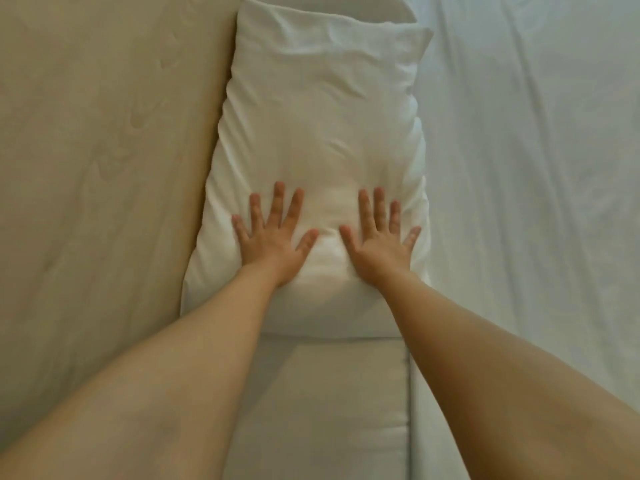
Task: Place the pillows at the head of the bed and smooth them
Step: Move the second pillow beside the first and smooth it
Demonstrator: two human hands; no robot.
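Pillow [318, 133] runs lengthwise away (left hand [273, 244], right hand [381, 247] flat).

The pillow [322, 161] lies on the sheet [533, 202] along the bed's left edge, apparently touching the headboard [104, 168]; both hands rest flat on its near end.

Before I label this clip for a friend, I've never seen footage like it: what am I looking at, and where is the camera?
The camera sits on a person's head, looking forward and down along both bare arms. The left hand and the right hand lie flat, fingers spread, on a white pillow; nothing is gripped. The pillow rests on a bed with a pale sheet, its left edge against a beige padded surface, probably the headboard. The pillowcase shows creases, so the hands seem to be smoothing it.
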